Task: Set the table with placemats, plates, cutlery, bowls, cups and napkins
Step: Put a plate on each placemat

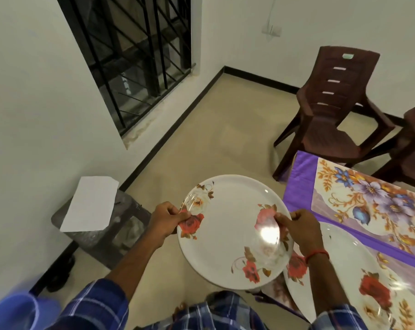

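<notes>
Grip: left hand (166, 219) and right hand (301, 228) pinch opposite rims of the plate (227, 232), just off the table (299, 184) edge.
Tip: probably keep it level, land it clear of the other plate (344, 256).

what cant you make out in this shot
Head view only:
Under the held plate: hidden by the plate itself; more plates stacked below cannot be ruled out.
Second plate: partly covered by the right hand and cut by the bottom edge.
Table: mostly beyond the right edge.
Blue object, bottom left: blurred and cropped.
</notes>
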The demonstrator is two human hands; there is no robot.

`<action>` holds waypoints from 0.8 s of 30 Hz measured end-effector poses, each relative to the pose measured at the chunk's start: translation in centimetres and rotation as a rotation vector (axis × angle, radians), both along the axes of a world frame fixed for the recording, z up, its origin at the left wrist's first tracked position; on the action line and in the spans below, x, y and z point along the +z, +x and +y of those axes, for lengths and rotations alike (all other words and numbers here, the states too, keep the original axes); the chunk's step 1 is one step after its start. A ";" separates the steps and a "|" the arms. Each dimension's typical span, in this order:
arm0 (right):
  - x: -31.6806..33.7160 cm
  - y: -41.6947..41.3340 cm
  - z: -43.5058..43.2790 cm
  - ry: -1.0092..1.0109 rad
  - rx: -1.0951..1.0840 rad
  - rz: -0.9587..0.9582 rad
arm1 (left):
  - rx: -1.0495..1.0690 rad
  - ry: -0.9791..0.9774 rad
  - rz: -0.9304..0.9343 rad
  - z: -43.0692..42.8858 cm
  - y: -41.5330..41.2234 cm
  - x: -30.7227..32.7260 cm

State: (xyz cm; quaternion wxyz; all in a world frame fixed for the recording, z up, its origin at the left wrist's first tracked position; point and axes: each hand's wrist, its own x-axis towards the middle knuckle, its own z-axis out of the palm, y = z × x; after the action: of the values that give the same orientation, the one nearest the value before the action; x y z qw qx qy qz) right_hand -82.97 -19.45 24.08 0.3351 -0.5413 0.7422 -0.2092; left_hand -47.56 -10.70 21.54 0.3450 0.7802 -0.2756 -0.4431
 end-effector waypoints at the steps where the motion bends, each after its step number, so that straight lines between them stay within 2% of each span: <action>1: 0.4 0.5 -0.4 -0.005 -0.019 -0.004 | -0.003 -0.010 -0.018 -0.6 0.4 0.1; 6: 1.7 2.7 -3.0 -0.025 -0.072 -0.004 | -0.005 -0.062 -0.033 -4.4 2.0 0.7; 12: 1.2 5.1 -8.5 -0.061 -0.089 -0.015 | -0.072 -0.066 -0.155 -11.6 4.4 0.7; 24: 2.1 7.6 -23.5 -0.073 -0.129 -0.053 | -0.142 -0.055 -0.133 -28.9 6.6 1.5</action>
State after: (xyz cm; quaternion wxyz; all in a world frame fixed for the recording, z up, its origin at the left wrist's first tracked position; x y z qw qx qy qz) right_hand -75.40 -42.91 26.14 0.3202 -0.4986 0.7584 -0.2715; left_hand -40.97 -39.61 23.07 0.3147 0.7766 -0.3647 -0.4059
